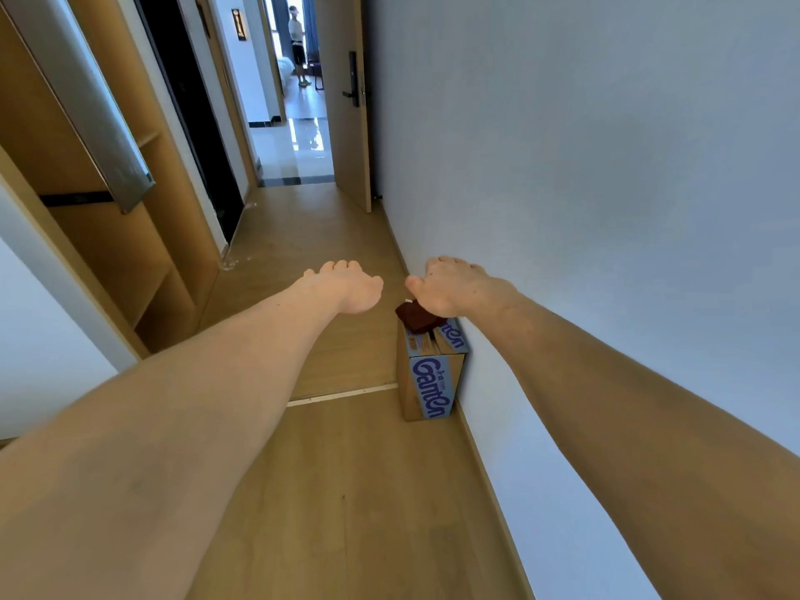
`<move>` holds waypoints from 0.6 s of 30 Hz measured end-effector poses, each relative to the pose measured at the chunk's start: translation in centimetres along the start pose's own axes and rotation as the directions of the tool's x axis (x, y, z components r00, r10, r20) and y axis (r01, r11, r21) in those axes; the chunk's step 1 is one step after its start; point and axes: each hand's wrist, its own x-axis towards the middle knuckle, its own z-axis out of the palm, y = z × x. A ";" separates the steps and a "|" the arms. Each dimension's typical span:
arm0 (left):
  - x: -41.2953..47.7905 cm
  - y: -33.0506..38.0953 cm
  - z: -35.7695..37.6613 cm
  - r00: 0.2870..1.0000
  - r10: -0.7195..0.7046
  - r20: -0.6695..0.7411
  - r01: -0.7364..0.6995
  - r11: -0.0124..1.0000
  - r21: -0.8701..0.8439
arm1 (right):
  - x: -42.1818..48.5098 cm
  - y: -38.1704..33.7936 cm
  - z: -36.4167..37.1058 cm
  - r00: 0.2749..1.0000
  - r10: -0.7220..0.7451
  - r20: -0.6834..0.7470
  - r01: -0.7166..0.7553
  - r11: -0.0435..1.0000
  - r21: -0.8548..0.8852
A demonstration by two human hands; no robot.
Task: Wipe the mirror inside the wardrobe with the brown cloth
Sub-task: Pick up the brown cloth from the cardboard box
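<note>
Both forearms reach forward, palms down. Left hand (346,288): fingers loosely curled, holding nothing. Right hand (454,288): fingers bent down over brown cloth (416,319) (contact: cannot tell), which lies atop cardboard box (433,378) against the wall, at that hand's 7 o'clock. Mirror (99,119) in wardrobe (143,262), 10 o'clock.

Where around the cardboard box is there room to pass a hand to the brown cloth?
Free: the wood floor left of the cardboard box, toward the wardrobe. Crowded: the box's right side sits against the wall, and the right hand is over the brown cloth.
</note>
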 end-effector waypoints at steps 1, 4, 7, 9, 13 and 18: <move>0.8 0.5 0.0 1.000 0.004 0.000 -0.004 1.000 0.004 | 0.8 0.6 0.0 1.000 0.002 0.001 -0.002 1.000 -0.001; 3.1 1.7 -0.1 1.000 0.024 -0.001 -0.024 1.000 0.015 | 3.0 2.0 -0.1 1.000 0.011 0.001 -0.011 1.000 0.001; 5.5 2.5 -0.3 0.999 0.040 0.019 -0.041 0.999 0.022 | 5.3 2.7 0.0 1.000 0.012 0.018 -0.013 1.000 0.007; 7.5 2.7 -0.4 0.999 0.045 0.028 -0.045 0.999 0.017 | 7.0 3.0 0.2 1.000 0.014 0.028 -0.014 1.000 0.008; 11.9 3.1 -0.6 0.997 0.061 0.043 -0.061 0.998 0.015 | 10.8 3.7 0.5 0.999 0.025 0.040 -0.026 1.000 0.010; 18.6 3.2 -1.7 0.994 0.096 0.053 -0.096 0.995 0.005 | 17.5 4.1 0.4 0.997 0.051 0.060 -0.051 0.999 0.008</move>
